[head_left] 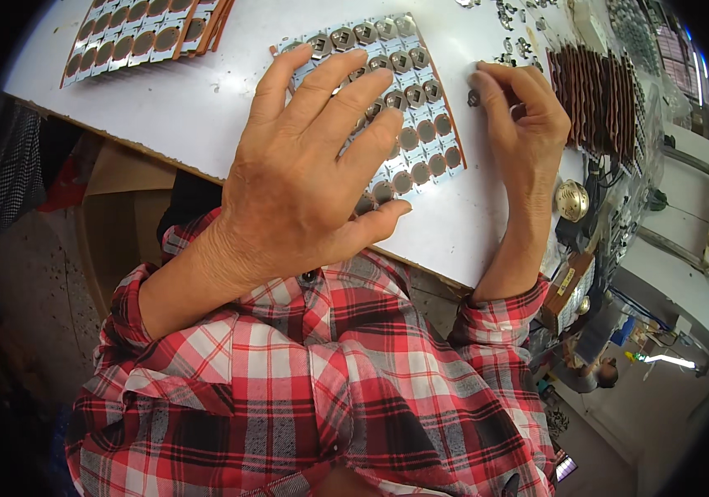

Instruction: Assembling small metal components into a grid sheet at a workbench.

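Circuit panel [431,149], disc-studded, under a flat-spread left hand [296,182]; right hand [528,116] curled beside dark metal bit [473,98] (grip unclear).

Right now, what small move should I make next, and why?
Perhaps bring the small dark piece at your right hand to a bare disc on the panel: its upper rows carry metal clips, the lower discs in view show none, and your left hand lies across it.

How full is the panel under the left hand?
Partly filled: the panel has metal clips on its upper rows; its lower rows show flat round pads. The left hand hides some spots.
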`<state>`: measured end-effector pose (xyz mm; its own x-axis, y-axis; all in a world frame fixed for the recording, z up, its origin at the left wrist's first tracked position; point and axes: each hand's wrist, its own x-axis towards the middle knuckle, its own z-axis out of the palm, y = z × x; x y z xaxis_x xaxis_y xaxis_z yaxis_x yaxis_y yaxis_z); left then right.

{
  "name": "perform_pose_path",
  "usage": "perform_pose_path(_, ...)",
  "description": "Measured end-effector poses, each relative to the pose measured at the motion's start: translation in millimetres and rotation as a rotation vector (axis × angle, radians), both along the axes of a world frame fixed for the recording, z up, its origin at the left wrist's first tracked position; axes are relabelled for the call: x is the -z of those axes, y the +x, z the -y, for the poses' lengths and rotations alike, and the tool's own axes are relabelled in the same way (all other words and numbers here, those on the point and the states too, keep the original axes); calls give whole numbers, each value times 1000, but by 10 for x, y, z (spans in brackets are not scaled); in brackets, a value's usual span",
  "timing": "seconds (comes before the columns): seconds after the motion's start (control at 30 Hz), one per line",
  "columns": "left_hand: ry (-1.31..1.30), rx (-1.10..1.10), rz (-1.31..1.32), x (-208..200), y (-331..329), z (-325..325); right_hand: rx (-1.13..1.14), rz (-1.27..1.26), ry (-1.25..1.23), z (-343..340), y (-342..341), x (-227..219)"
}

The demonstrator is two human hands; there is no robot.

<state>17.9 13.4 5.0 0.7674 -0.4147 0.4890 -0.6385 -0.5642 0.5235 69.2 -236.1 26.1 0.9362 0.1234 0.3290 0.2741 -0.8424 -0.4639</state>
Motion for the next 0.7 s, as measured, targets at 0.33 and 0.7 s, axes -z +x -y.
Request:
perform_pose_path(0.33, -17, -29, 319, 77, 236, -177, -121, -418, 855, -342, -242, -258)
perform_pose_path(0.7, 139, -25, 779, 265, 441, -354, -189, -494, 717, -693, -418, -209)
